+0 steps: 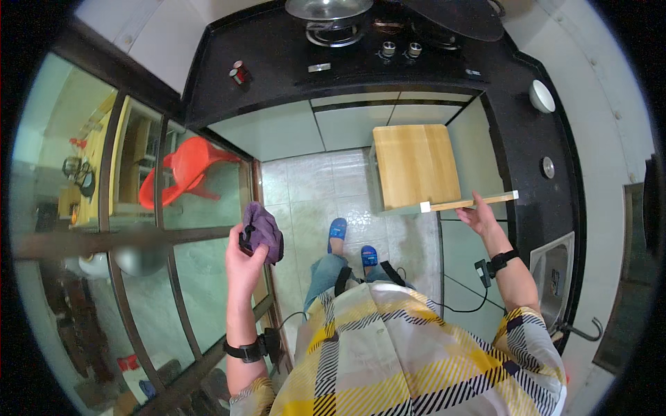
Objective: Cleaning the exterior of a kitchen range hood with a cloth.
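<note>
My left hand (247, 260) grips a bunched purple cloth (260, 229) with a dark part at its edge, beside the framed glass partition. My right hand (481, 216) is at a narrow light-wood panel (452, 205), seen edge-on, with white caps at its corners. One digit reaches over the panel's upper edge and the other fingers are on the near side, so the hand appears to hold it. The panel stands at the near side of a low cabinet with a light-wood top (416, 164).
A black counter (276, 67) wraps round ahead and right, with a gas stove, a lidded pan (330, 8), two small cans (238, 73), a white bowl (542, 96), a small metal lid (547, 167) and a sink (551, 275). A red chair (190, 166) stands behind the glass. Cables run from both wrist straps.
</note>
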Action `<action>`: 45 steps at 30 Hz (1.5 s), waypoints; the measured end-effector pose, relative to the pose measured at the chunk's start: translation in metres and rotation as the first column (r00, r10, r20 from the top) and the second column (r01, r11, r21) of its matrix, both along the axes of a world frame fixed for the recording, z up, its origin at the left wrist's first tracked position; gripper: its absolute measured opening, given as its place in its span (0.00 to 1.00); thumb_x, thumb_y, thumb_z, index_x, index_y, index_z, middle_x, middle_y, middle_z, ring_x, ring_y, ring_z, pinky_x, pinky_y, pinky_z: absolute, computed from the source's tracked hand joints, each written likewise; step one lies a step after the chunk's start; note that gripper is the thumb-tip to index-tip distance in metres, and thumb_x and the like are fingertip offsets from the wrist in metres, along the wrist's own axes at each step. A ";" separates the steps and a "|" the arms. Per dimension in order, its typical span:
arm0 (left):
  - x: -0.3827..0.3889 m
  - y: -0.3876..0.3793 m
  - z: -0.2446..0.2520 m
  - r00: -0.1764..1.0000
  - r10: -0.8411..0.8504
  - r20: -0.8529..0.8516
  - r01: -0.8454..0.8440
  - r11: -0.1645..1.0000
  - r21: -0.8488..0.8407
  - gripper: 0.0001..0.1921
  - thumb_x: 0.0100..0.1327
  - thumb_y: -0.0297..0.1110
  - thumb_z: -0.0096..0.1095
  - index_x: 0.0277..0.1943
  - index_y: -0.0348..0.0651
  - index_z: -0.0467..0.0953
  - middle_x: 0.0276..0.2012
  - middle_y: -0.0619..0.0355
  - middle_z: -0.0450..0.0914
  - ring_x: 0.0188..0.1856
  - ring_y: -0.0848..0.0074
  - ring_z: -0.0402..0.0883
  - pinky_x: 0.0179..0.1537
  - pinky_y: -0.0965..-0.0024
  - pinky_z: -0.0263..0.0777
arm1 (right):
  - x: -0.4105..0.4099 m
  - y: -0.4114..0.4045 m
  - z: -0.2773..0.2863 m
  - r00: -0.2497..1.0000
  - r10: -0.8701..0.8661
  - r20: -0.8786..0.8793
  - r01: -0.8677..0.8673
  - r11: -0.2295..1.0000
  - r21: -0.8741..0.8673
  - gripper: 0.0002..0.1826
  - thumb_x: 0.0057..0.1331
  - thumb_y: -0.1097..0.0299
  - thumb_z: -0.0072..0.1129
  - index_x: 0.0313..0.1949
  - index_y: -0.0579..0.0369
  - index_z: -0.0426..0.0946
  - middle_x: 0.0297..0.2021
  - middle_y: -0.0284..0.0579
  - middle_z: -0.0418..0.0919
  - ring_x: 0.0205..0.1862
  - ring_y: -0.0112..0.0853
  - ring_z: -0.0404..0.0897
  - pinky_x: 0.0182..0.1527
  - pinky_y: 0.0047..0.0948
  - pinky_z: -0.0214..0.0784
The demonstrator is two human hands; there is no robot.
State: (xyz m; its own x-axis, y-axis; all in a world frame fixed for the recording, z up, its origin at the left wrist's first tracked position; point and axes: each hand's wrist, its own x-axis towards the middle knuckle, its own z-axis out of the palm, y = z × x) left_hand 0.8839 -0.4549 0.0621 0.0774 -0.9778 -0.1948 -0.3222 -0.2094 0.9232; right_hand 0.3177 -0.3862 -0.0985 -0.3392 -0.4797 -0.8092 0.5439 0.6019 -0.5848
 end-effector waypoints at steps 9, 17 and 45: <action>-0.001 0.096 0.014 0.985 0.162 -0.054 -0.163 0.987 -0.010 0.25 0.52 0.20 0.60 0.55 0.32 0.65 0.45 0.52 0.76 0.45 0.75 0.76 0.49 0.72 0.70 | 0.009 -0.012 -0.003 0.994 -0.112 0.012 0.112 0.994 -0.017 0.17 0.69 0.62 0.44 0.52 0.58 0.67 0.45 0.50 0.72 0.42 0.41 0.77 0.42 0.35 0.78; 0.017 0.122 0.020 0.982 0.191 -0.003 -0.191 0.982 -0.002 0.23 0.51 0.21 0.59 0.53 0.33 0.68 0.43 0.55 0.77 0.44 0.76 0.76 0.48 0.72 0.70 | 0.037 -0.005 -0.002 1.000 0.003 -0.009 -0.004 0.998 -0.067 0.17 0.68 0.66 0.43 0.52 0.62 0.65 0.45 0.52 0.73 0.44 0.42 0.78 0.47 0.38 0.77; 0.090 0.148 0.003 0.980 0.195 -0.027 -0.194 0.980 0.039 0.24 0.47 0.25 0.65 0.49 0.31 0.68 0.40 0.52 0.77 0.44 0.73 0.78 0.47 0.70 0.72 | 0.311 -0.040 -0.034 0.991 -0.038 0.126 0.062 0.980 -0.189 0.19 0.65 0.74 0.45 0.57 0.54 0.61 0.50 0.50 0.71 0.46 0.46 0.76 0.37 0.43 0.76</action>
